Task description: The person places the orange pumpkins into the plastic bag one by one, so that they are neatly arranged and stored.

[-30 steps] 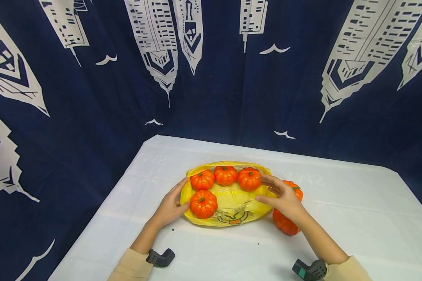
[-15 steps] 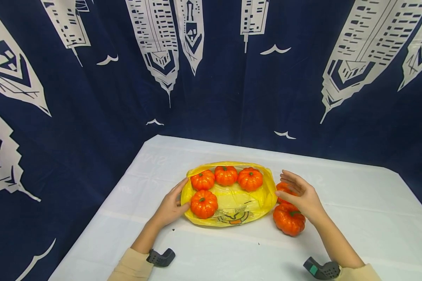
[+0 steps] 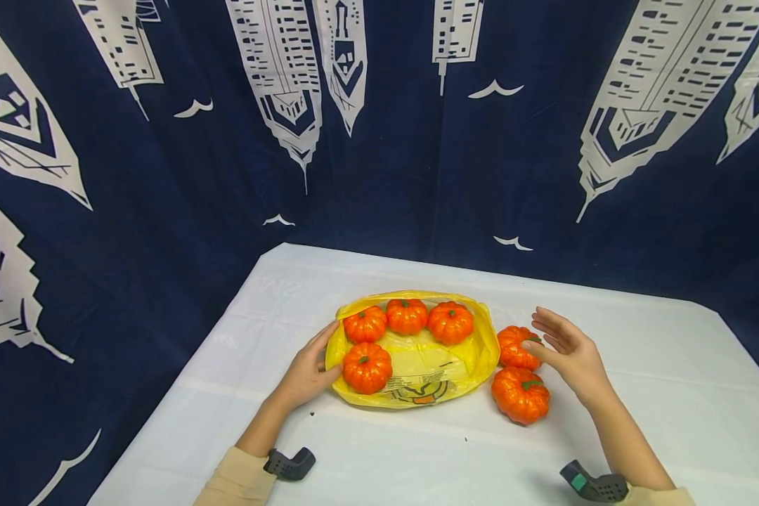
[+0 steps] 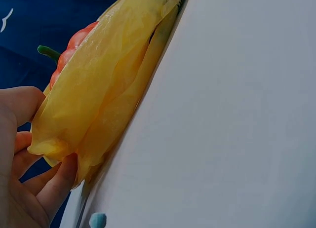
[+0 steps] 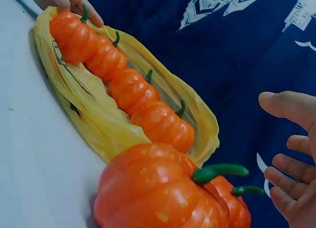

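While the right hand (image 3: 572, 355) held nothing, its fingers loosely bent and its thumb apart, the left hand (image 3: 306, 372) gripped the yellow bag (image 3: 417, 362) at its 9 o'clock end. Step in hand, as judged: steadying the bag while the right hand stood ready beside the loose pumpkins. Picking one up would have called for a small shift toward 9 o'clock, then closing thumb and fingers round its sides.

Positions, head view, from the right hand outward: far loose pumpkin (image 3: 517, 348) at 9 o'clock, just beside the thumb; right wrist view showed no contact. Near loose pumpkin (image 3: 520, 397) at 8 o'clock, touching the far one or nearly so. Bag beyond both, at 9 o'clock, its mouth open.

Inside the bag: four pumpkins (image 3: 367, 369), at roughly 8, 10, 12 and 2 o'clock of its middle. Everything stood on a white table (image 3: 430, 457).
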Tool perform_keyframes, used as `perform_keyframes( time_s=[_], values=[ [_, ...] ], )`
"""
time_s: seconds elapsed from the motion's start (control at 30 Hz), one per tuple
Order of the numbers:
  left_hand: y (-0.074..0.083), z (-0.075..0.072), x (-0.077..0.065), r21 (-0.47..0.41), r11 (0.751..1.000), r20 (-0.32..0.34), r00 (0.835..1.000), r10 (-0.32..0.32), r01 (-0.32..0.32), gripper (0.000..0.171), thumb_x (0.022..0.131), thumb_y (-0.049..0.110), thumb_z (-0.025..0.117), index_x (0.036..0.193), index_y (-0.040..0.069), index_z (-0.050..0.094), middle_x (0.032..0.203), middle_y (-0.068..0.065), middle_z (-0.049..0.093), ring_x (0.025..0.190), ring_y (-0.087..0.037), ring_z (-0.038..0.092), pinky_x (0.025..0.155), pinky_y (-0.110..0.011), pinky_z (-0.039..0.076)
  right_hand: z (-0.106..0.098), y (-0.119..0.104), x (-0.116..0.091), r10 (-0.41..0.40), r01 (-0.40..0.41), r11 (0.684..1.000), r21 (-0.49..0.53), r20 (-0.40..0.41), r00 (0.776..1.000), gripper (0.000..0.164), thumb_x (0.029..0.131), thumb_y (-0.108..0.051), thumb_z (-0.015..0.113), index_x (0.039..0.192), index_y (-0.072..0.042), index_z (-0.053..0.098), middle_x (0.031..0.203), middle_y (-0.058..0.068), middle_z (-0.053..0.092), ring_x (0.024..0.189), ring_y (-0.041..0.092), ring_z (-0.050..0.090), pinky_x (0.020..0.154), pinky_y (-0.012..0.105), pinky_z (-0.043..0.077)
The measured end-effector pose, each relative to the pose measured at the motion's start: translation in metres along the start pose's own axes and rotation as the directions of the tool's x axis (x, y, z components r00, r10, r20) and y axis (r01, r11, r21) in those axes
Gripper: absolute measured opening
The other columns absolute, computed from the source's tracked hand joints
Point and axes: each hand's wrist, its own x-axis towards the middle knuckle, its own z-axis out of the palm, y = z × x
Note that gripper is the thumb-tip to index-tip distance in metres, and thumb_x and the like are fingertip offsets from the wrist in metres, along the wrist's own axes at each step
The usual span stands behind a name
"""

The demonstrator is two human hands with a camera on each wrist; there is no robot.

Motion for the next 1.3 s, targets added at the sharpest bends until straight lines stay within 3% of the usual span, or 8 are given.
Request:
perform_keyframes(
  time_s=[0.37,0.67,0.8,1.03,1.3],
  values=[
    [0.002,-0.001,0.0,-0.034,0.999,0.007,1.0,-0.004,0.004,0.079,0.083,-0.005,0.062,0.154,0.008,0.029,0.159,-0.015,0.023,0.13,-0.041,0.044,0.083,-0.026,0.057,-0.005,0.017,-0.001,0.082,-0.078,0.993,0.084,-0.044,0.996,0.065,0.093,-0.022,0.067,0.149,-0.005,0.038,0.132,-0.012,0.054,0.113,-0.008,0.049,0.094,0.006,0.042],
    [0.001,-0.001,0.0,-0.043,0.999,0.016,1.0,-0.003,0.004,0.08,0.083,-0.006,0.062,0.154,0.008,0.028,0.159,-0.015,0.022,0.129,-0.041,0.045,0.083,-0.027,0.057,-0.001,0.04,0.001,0.159,-0.156,0.985,0.074,-0.039,0.987,0.07,0.094,-0.029,0.066,0.15,-0.003,0.034,0.145,0.011,0.046,0.118,-0.005,0.046,0.099,0.008,0.038],
    [0.0,-0.001,-0.001,-0.044,0.999,0.011,1.0,-0.001,0.001,0.08,0.083,-0.006,0.062,0.154,0.007,0.027,0.159,-0.016,0.021,0.13,-0.042,0.044,0.083,-0.027,0.057,0.003,0.046,0.001,0.186,-0.184,0.98,0.082,-0.014,0.983,0.071,0.094,-0.03,0.066,0.15,-0.001,0.033,0.148,0.016,0.042,0.121,-0.001,0.044,0.099,0.008,0.039],
    [0.0,-0.001,0.0,-0.045,0.999,0.018,1.0,-0.006,0.007,0.08,0.084,-0.007,0.061,0.154,0.009,0.027,0.159,-0.015,0.021,0.13,-0.041,0.043,0.083,-0.027,0.057,0.007,0.053,0.002,0.262,-0.264,0.96,0.097,0.029,0.965,0.076,0.093,-0.032,0.066,0.153,-0.005,0.028,0.154,0.017,0.033,0.138,0.025,0.034,0.102,0.011,0.038],
    [-0.001,-0.001,-0.001,-0.051,0.999,0.013,1.0,-0.001,0.002,0.08,0.084,-0.007,0.062,0.154,0.009,0.028,0.159,-0.014,0.022,0.13,-0.039,0.045,0.082,-0.027,0.057,0.008,0.059,0.001,0.288,-0.292,0.949,0.119,0.049,0.956,0.079,0.093,-0.033,0.067,0.154,-0.004,0.025,0.155,0.022,0.027,0.141,0.039,0.027,0.107,0.016,0.035]
  ],
)
